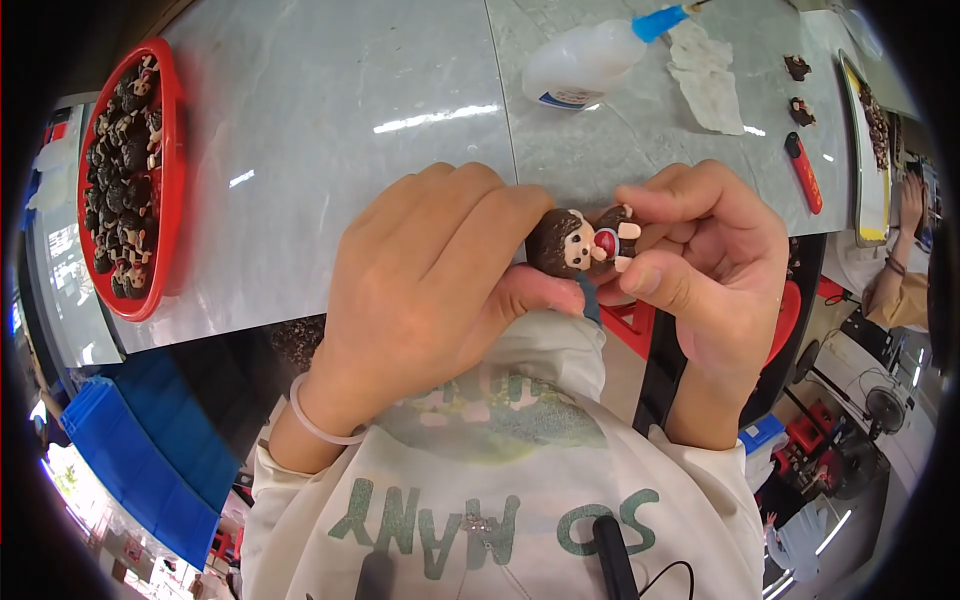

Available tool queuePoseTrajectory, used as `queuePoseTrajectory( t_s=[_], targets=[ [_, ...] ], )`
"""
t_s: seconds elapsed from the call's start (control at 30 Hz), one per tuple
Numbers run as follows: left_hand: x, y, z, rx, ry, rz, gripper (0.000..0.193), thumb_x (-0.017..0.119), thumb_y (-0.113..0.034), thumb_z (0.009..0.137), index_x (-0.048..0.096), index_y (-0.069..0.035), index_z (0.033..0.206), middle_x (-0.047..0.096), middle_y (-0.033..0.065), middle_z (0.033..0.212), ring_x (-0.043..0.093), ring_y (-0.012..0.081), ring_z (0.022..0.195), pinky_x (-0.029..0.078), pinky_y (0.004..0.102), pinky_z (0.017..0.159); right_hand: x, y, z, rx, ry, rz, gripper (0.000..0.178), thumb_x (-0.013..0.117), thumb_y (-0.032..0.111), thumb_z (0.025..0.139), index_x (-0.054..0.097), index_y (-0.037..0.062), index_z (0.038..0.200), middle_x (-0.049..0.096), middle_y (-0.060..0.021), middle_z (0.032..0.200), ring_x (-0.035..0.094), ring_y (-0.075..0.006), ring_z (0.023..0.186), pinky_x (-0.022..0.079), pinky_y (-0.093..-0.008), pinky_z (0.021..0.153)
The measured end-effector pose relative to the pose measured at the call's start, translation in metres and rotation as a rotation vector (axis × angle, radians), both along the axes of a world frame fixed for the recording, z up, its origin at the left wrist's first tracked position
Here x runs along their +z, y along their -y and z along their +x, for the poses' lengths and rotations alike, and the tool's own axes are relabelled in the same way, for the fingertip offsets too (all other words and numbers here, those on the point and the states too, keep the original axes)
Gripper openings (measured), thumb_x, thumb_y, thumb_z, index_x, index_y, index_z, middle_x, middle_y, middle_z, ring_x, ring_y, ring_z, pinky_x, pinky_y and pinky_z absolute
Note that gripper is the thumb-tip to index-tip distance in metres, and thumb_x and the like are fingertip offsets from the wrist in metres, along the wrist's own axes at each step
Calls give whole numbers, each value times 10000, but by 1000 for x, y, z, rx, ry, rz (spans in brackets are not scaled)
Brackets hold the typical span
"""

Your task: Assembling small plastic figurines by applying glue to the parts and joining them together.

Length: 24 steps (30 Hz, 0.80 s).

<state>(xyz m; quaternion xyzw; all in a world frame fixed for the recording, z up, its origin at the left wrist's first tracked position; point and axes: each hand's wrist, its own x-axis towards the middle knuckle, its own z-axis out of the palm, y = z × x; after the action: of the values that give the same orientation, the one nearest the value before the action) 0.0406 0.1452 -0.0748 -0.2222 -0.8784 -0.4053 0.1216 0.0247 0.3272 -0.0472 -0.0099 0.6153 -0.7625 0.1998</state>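
Between my two hands is a small brown monkey-like figurine (582, 241) with a pale face and a red bib, lying on its side with its head to the left. My left hand (430, 260) has its thumb and fingers closed around the head. The thumb and fingers of my right hand (705, 250) pinch the body and feet. At the left, a red oval basket (172, 190) holds several similar dark brown figurines (130, 195). Beyond my hands a white squeeze bottle (590, 62) with a blue needle tip lies on the table.
On the grey marbled table (330, 90), a crumpled white tissue (705, 85) lies right of the bottle. Two small brown pieces (800, 110) and a red-handled tool (803, 172) are near the right edge. A blue crate (140, 465) stands lower left. Another person's hand (912, 205) shows far right.
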Motion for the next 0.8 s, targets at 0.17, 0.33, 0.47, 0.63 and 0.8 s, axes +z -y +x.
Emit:
queuePoseTrajectory(
  t_s=[0.17, 0.33, 0.47, 0.63, 0.8],
  targets=[
    [2, -1, 0, 32, 45, 70, 391, 685, -262, 681, 581, -5, 956, 561, 81, 766, 501, 178, 613, 402, 259, 524, -6, 5, 5, -81, -114, -2, 328, 642, -15, 679, 470, -91, 948, 553, -192, 909, 610, -203, 744, 532, -262, 601],
    [-6, -1, -3, -20, -141, 86, 368, 666, -143, 691, 563, 34, 997, 580, 103, 865, 536, 178, 696, 440, 236, 568, 0, 11, 8, -105, 54, -103, 312, 586, -4, 689, 434, -82, 949, 537, -195, 940, 604, -210, 786, 544, -290, 618],
    [-4, -2, -2, 22, -153, 89, 383, 636, -148, 681, 558, 41, 1005, 573, 125, 877, 549, 188, 729, 454, 237, 562, 2, 12, 7, -65, 184, -158, 266, 562, 15, 698, 421, -67, 908, 527, -170, 905, 597, -204, 780, 550, -302, 616],
    [-6, -2, -2, 13, -156, 119, 372, 604, -156, 684, 562, 43, 995, 561, 137, 862, 550, 194, 720, 459, 249, 541, 10, 17, 6, -70, 298, -151, 228, 556, 8, 695, 427, -43, 876, 528, -134, 874, 576, -164, 741, 512, -264, 614],
    [-5, -2, -2, 29, -203, 71, 358, 585, -166, 675, 571, 40, 968, 559, 138, 852, 550, 199, 700, 462, 257, 547, 8, 20, 8, -95, 306, -141, 210, 558, 5, 702, 439, -26, 873, 533, -111, 868, 554, -131, 730, 458, -236, 616]
  ],
)
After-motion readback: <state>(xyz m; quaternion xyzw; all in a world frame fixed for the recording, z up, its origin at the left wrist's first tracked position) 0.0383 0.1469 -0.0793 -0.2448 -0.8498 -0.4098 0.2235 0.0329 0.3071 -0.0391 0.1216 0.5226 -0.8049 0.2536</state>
